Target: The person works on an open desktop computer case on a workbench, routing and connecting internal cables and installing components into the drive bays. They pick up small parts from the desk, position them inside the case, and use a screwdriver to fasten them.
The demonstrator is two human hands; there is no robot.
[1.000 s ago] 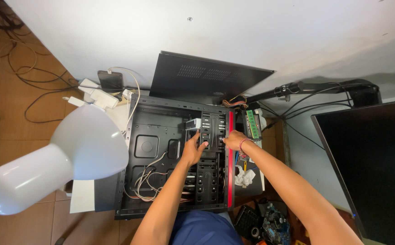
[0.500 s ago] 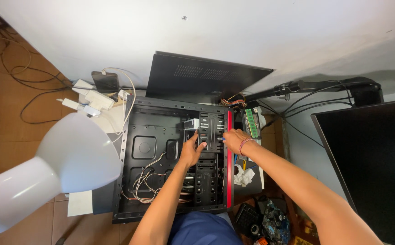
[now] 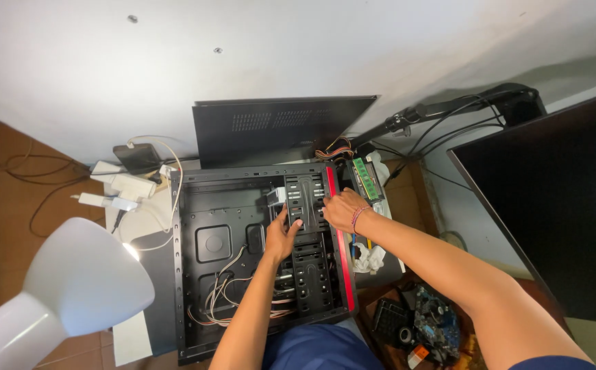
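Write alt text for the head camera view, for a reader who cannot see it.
Seen from above, a person's left hand and right hand reach into the drive cage of an open black metal computer case with a red edge strip. A white lamp shade sits at left, a large dark monitor at right.

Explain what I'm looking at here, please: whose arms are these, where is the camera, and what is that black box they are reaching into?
The camera sits on a person's head and looks straight down, so the two bare arms coming up from the bottom edge are that person's own. The black box is an open computer case lying on its side, with a red strip along its right edge. Its removed side panel leans against the white wall behind it. The left hand reaches inside and touches the black drive cage. The right hand, with a cord bracelet, rests on the red edge. Neither hand clearly holds anything loose. Around the case lie a white lamp, a green memory stick, white power adapters, and a dark monitor.
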